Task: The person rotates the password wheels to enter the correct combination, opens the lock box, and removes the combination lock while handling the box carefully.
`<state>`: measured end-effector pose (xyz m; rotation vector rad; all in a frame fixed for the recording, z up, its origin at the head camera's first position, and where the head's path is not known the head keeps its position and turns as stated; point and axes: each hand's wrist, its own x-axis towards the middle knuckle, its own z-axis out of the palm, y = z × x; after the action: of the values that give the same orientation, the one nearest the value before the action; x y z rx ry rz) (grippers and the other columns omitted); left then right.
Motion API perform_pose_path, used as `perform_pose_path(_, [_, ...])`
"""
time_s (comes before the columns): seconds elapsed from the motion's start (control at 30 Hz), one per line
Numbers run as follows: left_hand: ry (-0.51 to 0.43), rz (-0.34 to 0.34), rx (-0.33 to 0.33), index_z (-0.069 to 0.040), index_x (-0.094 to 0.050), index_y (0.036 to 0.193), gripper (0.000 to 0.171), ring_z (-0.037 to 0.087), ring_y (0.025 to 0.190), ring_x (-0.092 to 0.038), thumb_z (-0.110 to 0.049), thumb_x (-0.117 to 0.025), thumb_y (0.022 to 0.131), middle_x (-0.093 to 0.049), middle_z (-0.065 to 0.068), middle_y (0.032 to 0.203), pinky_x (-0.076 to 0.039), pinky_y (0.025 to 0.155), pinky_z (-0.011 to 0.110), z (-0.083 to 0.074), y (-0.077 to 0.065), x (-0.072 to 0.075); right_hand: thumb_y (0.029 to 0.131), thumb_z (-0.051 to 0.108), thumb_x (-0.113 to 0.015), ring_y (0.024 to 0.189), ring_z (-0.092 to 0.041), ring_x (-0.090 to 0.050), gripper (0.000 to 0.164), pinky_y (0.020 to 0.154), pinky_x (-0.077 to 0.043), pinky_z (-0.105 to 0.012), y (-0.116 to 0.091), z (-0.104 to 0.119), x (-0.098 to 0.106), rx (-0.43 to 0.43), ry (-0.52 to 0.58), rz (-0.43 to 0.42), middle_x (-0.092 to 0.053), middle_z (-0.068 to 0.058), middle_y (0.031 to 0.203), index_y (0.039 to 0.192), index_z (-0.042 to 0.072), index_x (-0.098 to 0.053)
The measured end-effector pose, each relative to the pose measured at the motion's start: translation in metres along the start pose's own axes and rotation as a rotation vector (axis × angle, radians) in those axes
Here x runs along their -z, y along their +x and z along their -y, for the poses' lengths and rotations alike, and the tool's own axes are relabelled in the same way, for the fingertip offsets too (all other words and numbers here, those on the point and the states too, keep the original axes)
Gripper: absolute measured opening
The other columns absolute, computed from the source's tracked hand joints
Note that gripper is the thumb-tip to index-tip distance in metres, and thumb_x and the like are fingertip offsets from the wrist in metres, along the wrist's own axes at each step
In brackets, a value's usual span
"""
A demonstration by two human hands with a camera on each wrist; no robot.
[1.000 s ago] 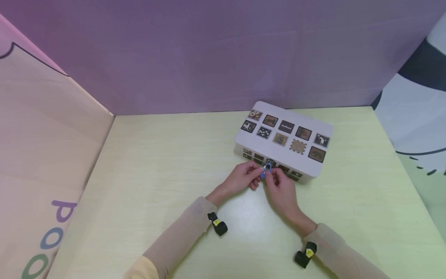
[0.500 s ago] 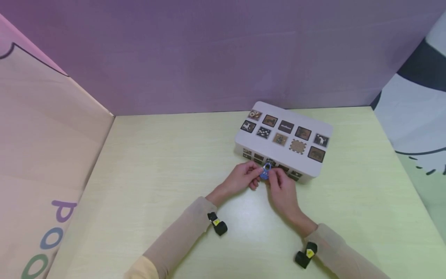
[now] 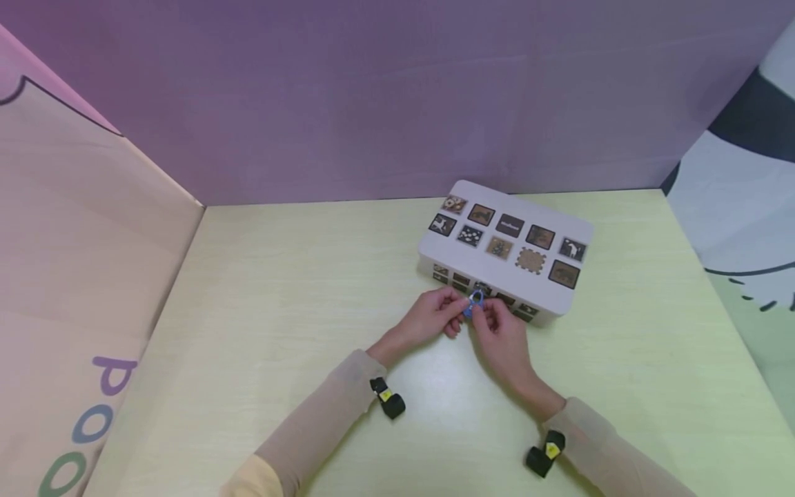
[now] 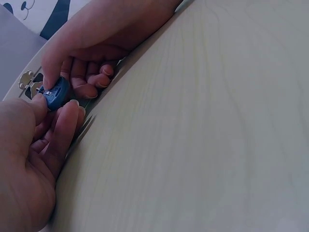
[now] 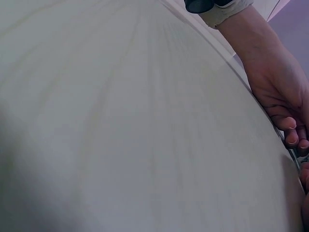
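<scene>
Sitting between fingertips [image 4: 50,81], blue padlock [image 4: 58,94]

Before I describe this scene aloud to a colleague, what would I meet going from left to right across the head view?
Coloured letters → left hand → blue padlock → right hand → black-and-white wall print.

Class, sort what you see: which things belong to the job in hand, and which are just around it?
In the job: padlock; left hand and right hand, both holding it; box; the box's latch.

Just around: table; purple backdrop; wrist cameras, worn at the sleeves.
</scene>
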<state>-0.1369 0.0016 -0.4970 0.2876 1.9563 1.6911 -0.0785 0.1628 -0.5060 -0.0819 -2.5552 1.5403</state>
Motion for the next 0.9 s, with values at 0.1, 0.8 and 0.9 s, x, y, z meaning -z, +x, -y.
perform_pose_path(0.1, [-0.001,0.002,-0.001,-0.004,-0.064,0.105,0.019,0.014,0.067,-0.063,-0.022,-0.058,0.107,-0.066,0.007,0.084,-0.063,0.064,0.027,-0.0008,-0.0003,0.0002,0.102,0.015,-0.061,0.066,-0.012,-0.057,0.013,0.057,-0.050,-0.020,0.0001,-0.0003,-0.0007,0.008,-0.005,-0.002,-0.067,-0.008,0.077,0.100,0.003,-0.067])
perform_pose_path(0.8, [0.008,0.002,0.009,-0.005,-0.064,0.105,0.018,0.014,0.067,-0.064,-0.022,-0.058,0.107,-0.067,0.008,0.083,-0.063,0.064,0.028,-0.0015,-0.0015,0.0000,0.104,0.017,-0.059,0.067,-0.015,-0.055,0.016,0.058,-0.047,-0.021,0.0003,-0.0017,-0.0015,0.028,-0.047,-0.007,-0.066,-0.007,0.077,0.100,0.004,-0.067])
perform_pose_path(0.9, [0.006,0.004,0.011,-0.006,-0.065,0.105,0.018,0.014,0.068,-0.064,-0.022,-0.058,0.107,-0.067,0.008,0.083,-0.063,0.065,0.028,-0.0019,-0.0017,0.0002,0.105,0.018,-0.059,0.067,-0.014,-0.055,0.017,0.058,-0.046,-0.021,-0.0001,-0.0016,-0.0015,0.026,-0.044,-0.006,-0.066,-0.007,0.077,0.100,0.004,-0.068])
